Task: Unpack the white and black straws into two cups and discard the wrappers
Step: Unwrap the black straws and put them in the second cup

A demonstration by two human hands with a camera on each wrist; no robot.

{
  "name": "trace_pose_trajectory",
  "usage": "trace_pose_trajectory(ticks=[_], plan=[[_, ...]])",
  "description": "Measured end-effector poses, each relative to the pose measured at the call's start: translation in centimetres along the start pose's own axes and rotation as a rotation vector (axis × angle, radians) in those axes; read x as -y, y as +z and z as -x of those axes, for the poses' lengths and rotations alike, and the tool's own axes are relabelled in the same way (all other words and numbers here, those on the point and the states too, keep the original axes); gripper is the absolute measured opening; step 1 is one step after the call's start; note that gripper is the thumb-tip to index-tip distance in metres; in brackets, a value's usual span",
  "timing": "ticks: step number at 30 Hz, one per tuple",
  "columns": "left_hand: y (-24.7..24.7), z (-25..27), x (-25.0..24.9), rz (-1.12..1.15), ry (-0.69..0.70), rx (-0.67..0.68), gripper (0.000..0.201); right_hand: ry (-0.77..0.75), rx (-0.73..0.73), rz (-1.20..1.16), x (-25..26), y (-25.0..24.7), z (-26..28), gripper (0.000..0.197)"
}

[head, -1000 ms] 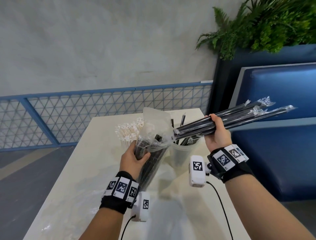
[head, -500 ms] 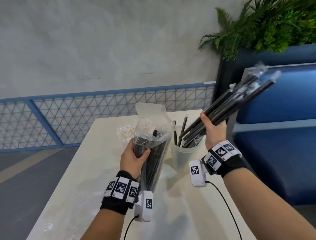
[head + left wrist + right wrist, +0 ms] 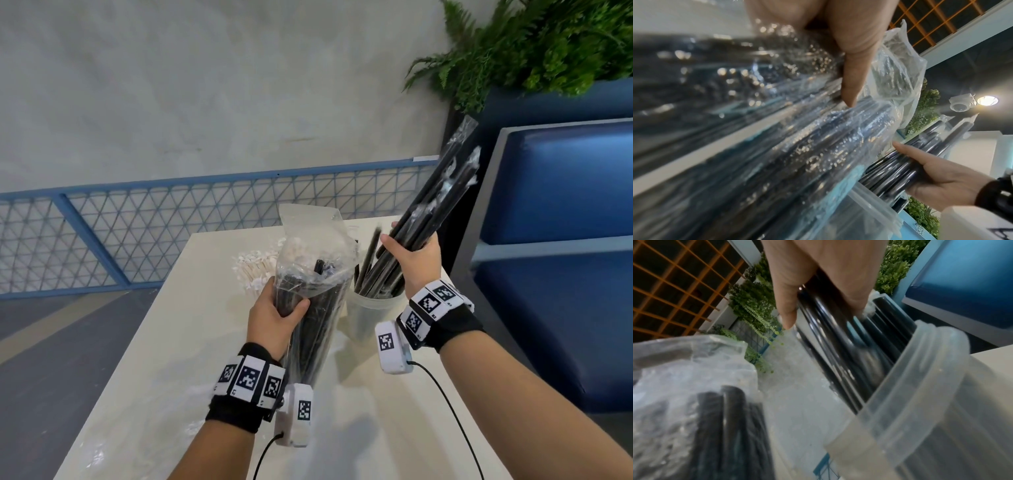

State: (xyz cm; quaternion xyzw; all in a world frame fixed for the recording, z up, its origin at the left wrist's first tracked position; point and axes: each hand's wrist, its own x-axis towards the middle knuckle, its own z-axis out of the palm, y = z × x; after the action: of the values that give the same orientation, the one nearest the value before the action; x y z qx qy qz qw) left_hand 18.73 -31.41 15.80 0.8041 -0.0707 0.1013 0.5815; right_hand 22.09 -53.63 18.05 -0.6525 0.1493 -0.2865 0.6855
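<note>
My right hand (image 3: 412, 260) grips a bundle of black straws (image 3: 435, 205) in thin clear wrappers. Its lower ends are inside the clear plastic cup (image 3: 371, 317) on the table, among several black straws standing there. In the right wrist view the bundle (image 3: 840, 344) enters the cup rim (image 3: 925, 369). My left hand (image 3: 274, 308) grips a clear plastic bag of black straws (image 3: 315, 294), upright just left of the cup. In the left wrist view the bag (image 3: 818, 146) fills the frame under my thumb (image 3: 853, 65). White straws (image 3: 255, 270) stand behind the bag, their cup hidden.
The cream table (image 3: 171, 377) has an edge at the left and drops to a grey floor. A blue bench seat (image 3: 555, 260) stands close on the right, with a planter of green plants (image 3: 534, 44) behind it. A blue mesh railing (image 3: 137, 233) runs behind the table.
My right hand has swung the bundle of black straws from nearly level to steeply upright and lowered its ends into the clear cup. The left hand and its bag stay in place.
</note>
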Motion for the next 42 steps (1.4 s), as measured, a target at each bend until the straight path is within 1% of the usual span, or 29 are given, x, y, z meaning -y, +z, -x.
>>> trace_pose_trajectory(ticks=[2,4,6,8,10,12,14,16,17,18,20,21,22,24,26,27,29,31,32,33,34,36,37,38,40,42], plan=[[0.1,-0.2,0.1,0.009,-0.003,0.002,0.042,-0.043,-0.033,-0.014,0.2,-0.1,0.0,0.039],[0.2,-0.3,0.2,0.018,-0.011,0.003,0.042,-0.077,-0.042,0.032,0.2,-0.2,0.0,0.035],[0.3,-0.4,0.3,0.024,-0.013,0.002,0.043,-0.097,-0.009,0.121,-0.2,-0.1,-0.1,0.023],[0.3,-0.5,0.4,0.026,-0.009,-0.002,0.044,-0.089,0.068,0.219,-0.7,0.0,-0.2,0.014],[0.3,-0.5,0.3,0.025,-0.006,-0.004,0.043,-0.082,0.120,0.289,-1.1,0.2,-0.3,0.014],[0.3,-0.6,0.3,0.030,-0.005,-0.001,0.041,-0.110,0.111,0.289,-1.1,0.1,-0.4,0.021],[0.2,-0.6,0.3,0.040,-0.003,0.001,0.041,-0.171,0.082,0.263,-0.8,0.1,-0.3,0.028],[0.2,-0.6,0.4,0.044,0.001,-0.003,0.041,-0.182,0.083,0.281,-0.6,0.2,-0.3,0.024],[0.1,-0.6,0.5,0.045,0.003,-0.001,0.041,-0.161,0.089,0.309,-0.7,0.2,-0.2,0.025],[0.1,-0.6,0.5,0.047,0.003,0.002,0.041,-0.133,0.098,0.352,-0.8,0.2,0.0,0.025],[0.1,-0.6,0.5,0.054,0.004,0.007,0.042,-0.093,0.099,0.476,-1.3,0.2,0.1,0.017],[0.1,-0.6,0.5,0.058,0.004,0.008,0.042,-0.096,0.085,0.526,-1.4,0.1,0.2,0.014],[0.1,-0.6,0.6,0.059,0.004,0.007,0.042,-0.120,0.065,0.556,-1.6,0.0,0.2,0.016],[0.0,-0.7,0.8,0.054,0.004,0.003,0.043,-0.254,0.000,0.514,-1.3,0.0,0.3,0.017],[-0.1,-0.6,0.8,0.051,0.006,0.001,0.043,-0.368,-0.051,0.353,-0.5,0.0,0.3,0.015],[-0.1,-0.6,0.8,0.049,0.009,0.000,0.042,-0.364,-0.052,0.254,-0.3,-0.1,0.4,0.018],[-0.2,-0.5,0.7,0.045,0.014,0.000,0.042,-0.282,-0.019,0.119,-0.4,-0.1,0.2,0.026],[-0.2,-0.4,0.6,0.043,0.013,0.002,0.041,-0.196,0.059,0.142,-1.2,-0.1,0.0,0.027],[-0.2,-0.4,0.6,0.045,0.011,0.003,0.041,-0.172,0.098,0.197,-1.7,-0.3,0.0,0.023],[-0.2,-0.4,0.6,0.048,0.010,0.005,0.041,-0.186,0.106,0.264,-2.0,-0.5,0.1,0.017],[-0.2,-0.4,0.7,0.048,0.012,0.006,0.041,-0.255,0.069,0.336,-2.2,-0.7,0.2,0.013],[-0.2,-0.3,0.7,0.034,0.020,0.005,0.041,-0.416,-0.038,0.429,-2.1,-1.0,0.4,0.024],[-0.2,-0.3,0.8,0.028,0.024,0.003,0.041,-0.439,-0.046,0.450,-2.0,-1.0,0.5,0.028],[-0.2,-0.3,0.9,0.026,0.024,0.003,0.041,-0.414,-0.013,0.464,-2.1,-0.9,0.4,0.028],[-0.2,-0.2,0.9,0.030,0.019,0.007,0.043,-0.329,0.100,0.492,-3.1,-0.7,0.3,0.026],[-0.1,0.0,0.9,0.039,0.010,0.010,0.046,-0.315,0.158,0.495,-4.2,-0.8,0.0,0.027]])
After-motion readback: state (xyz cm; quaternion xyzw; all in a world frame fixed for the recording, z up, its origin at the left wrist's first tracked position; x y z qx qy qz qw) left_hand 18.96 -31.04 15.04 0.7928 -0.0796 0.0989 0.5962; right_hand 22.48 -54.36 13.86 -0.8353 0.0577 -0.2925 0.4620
